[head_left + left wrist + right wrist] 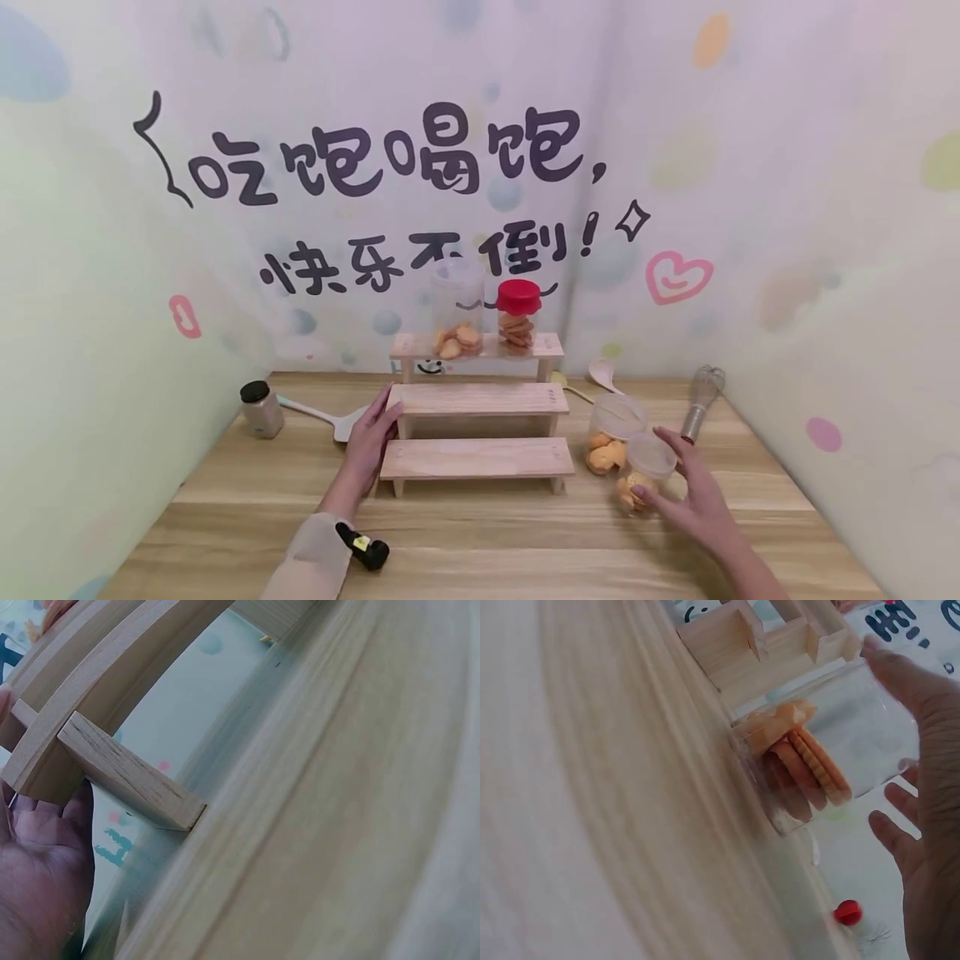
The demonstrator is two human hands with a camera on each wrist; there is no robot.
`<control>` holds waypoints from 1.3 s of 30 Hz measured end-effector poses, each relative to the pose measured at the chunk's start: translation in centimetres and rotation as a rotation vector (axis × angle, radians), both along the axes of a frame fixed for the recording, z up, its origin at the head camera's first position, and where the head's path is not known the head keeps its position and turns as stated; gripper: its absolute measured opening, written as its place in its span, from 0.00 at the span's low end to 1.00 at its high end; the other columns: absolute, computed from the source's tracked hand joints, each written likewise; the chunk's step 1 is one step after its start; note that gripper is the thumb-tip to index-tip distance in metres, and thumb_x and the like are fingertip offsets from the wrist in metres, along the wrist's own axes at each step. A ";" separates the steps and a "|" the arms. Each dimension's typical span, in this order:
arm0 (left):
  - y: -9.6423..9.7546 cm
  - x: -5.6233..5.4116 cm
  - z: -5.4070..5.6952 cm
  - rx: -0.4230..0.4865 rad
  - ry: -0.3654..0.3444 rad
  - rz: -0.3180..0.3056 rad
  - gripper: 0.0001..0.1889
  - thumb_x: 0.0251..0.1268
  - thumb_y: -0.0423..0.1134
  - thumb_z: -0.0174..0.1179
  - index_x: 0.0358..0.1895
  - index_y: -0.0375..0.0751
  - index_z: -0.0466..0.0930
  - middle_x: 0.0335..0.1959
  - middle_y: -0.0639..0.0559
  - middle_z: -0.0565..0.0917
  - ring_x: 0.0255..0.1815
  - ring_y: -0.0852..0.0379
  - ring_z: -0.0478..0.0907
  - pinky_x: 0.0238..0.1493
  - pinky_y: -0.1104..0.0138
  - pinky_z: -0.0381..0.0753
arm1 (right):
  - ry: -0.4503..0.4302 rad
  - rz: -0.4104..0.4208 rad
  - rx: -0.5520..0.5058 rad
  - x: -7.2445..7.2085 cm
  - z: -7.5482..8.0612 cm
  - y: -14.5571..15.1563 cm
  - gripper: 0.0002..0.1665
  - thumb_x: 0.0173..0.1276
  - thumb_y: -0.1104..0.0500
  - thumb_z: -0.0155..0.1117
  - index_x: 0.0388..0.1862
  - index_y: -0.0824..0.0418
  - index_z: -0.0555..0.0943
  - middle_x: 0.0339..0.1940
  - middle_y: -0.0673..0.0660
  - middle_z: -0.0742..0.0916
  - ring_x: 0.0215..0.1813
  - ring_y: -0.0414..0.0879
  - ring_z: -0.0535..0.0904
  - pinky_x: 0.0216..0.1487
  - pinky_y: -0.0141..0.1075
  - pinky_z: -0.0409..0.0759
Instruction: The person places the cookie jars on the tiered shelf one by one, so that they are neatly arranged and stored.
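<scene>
A three-tier wooden stand [480, 458] stands in the middle of the table. My left hand [369, 437] grips its left side, the thumb over the middle step; in the left wrist view, the fingers go under the board. At the right, a clear jar of cookies [651, 458] stands at the tabletop. My right hand [697, 500] is around this jar, thumb across its near side and fingers spread past its far side. The right wrist view shows the cookies [817, 765] in its lower part. Just behind stands another clear cookie jar [617, 417].
On the top tier stand a clear cookie jar [457, 308] and a red-lidded cookie jar [519, 321]. A black-capped container [262, 410] and a spatula [318, 412] lie left of the stand. Behind the right-hand jars are a pale spoon [602, 375] and a whisk [701, 404].
</scene>
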State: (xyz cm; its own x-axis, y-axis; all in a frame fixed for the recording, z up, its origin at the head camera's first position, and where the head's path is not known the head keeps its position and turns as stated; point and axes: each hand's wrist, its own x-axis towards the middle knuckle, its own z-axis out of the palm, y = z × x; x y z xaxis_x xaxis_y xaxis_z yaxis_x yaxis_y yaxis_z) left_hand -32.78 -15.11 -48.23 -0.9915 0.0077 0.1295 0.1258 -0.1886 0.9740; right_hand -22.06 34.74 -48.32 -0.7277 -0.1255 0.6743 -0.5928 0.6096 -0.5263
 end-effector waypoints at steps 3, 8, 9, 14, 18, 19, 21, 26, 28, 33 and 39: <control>-0.3 0.2 0.0 0.005 -0.001 -0.008 0.37 0.72 0.50 0.62 0.80 0.52 0.57 0.79 0.47 0.59 0.74 0.49 0.62 0.57 0.78 0.73 | -0.040 -0.012 0.013 -0.1 -0.5 -0.1 0.57 0.45 0.67 0.85 0.74 0.63 0.66 0.63 0.63 0.78 0.61 0.29 0.72 0.56 0.22 0.75; -0.6 0.3 -0.1 0.011 0.006 -0.024 0.37 0.73 0.50 0.61 0.80 0.53 0.56 0.80 0.47 0.58 0.74 0.50 0.61 0.66 0.69 0.70 | -0.133 -0.002 -0.028 0.1 -0.8 -0.3 0.49 0.51 0.66 0.82 0.72 0.62 0.69 0.57 0.63 0.82 0.54 0.31 0.78 0.48 0.36 0.85; -0.6 0.3 -0.1 0.006 0.007 -0.024 0.37 0.73 0.50 0.61 0.80 0.53 0.56 0.80 0.47 0.58 0.74 0.50 0.61 0.68 0.66 0.68 | -0.153 0.004 -0.037 0.2 -0.8 -0.3 0.49 0.52 0.66 0.82 0.72 0.61 0.69 0.57 0.64 0.83 0.54 0.31 0.78 0.47 0.37 0.85; -0.8 0.4 -0.4 -0.014 -0.011 -0.016 0.38 0.73 0.51 0.61 0.81 0.50 0.55 0.80 0.45 0.56 0.76 0.48 0.59 0.73 0.55 0.61 | -0.219 0.032 -0.075 0.2 -1.4 -0.3 0.46 0.54 0.65 0.81 0.71 0.63 0.69 0.55 0.66 0.83 0.52 0.32 0.80 0.45 0.36 0.86; -0.8 0.5 -0.3 0.000 -0.008 -0.015 0.39 0.73 0.51 0.61 0.81 0.49 0.54 0.80 0.45 0.55 0.76 0.47 0.58 0.74 0.55 0.59 | -0.239 0.020 -0.110 0.1 -1.4 -0.4 0.45 0.54 0.64 0.81 0.70 0.61 0.71 0.55 0.62 0.84 0.52 0.33 0.81 0.45 0.35 0.85; -0.8 0.5 -0.3 0.009 -0.005 -0.016 0.39 0.73 0.51 0.61 0.81 0.49 0.54 0.80 0.45 0.55 0.77 0.47 0.58 0.74 0.55 0.59 | -0.240 0.013 -0.110 0.1 -1.3 -0.4 0.44 0.54 0.64 0.81 0.69 0.61 0.71 0.54 0.62 0.84 0.51 0.33 0.81 0.45 0.35 0.85; -0.7 0.6 -0.1 0.028 0.000 -0.022 0.39 0.72 0.50 0.61 0.81 0.49 0.54 0.80 0.45 0.55 0.77 0.48 0.57 0.74 0.55 0.59 | -0.244 -0.007 -0.108 0.2 -1.2 -0.5 0.44 0.54 0.63 0.82 0.68 0.61 0.72 0.54 0.62 0.85 0.51 0.32 0.81 0.45 0.34 0.85; -0.4 0.7 0.2 0.046 0.003 -0.042 0.39 0.73 0.48 0.61 0.81 0.50 0.54 0.81 0.45 0.54 0.77 0.48 0.57 0.74 0.56 0.58 | -0.219 -0.054 -0.132 0.6 -1.1 -0.5 0.43 0.51 0.65 0.83 0.65 0.63 0.74 0.52 0.60 0.86 0.50 0.30 0.81 0.43 0.33 0.85; -0.4 0.7 0.2 0.039 0.005 -0.038 0.38 0.73 0.48 0.61 0.81 0.51 0.55 0.80 0.45 0.55 0.77 0.48 0.57 0.74 0.56 0.59 | -0.192 -0.056 -0.141 0.7 -0.9 -0.5 0.43 0.49 0.67 0.83 0.66 0.65 0.75 0.53 0.53 0.86 0.50 0.29 0.81 0.44 0.32 0.85; -0.1 0.4 0.3 0.036 0.014 -0.042 0.37 0.74 0.46 0.60 0.81 0.50 0.55 0.80 0.44 0.54 0.76 0.48 0.58 0.70 0.62 0.65 | -0.130 -0.076 -0.157 0.7 -0.5 -0.3 0.44 0.47 0.70 0.84 0.65 0.65 0.76 0.52 0.35 0.82 0.50 0.28 0.81 0.44 0.28 0.84; -0.1 0.3 0.3 0.043 0.010 -0.048 0.37 0.73 0.46 0.61 0.81 0.51 0.55 0.80 0.45 0.55 0.75 0.49 0.60 0.63 0.72 0.71 | -0.110 -0.107 -0.157 0.8 1.0 -0.7 0.43 0.48 0.68 0.84 0.65 0.62 0.77 0.52 0.36 0.84 0.49 0.31 0.83 0.45 0.25 0.82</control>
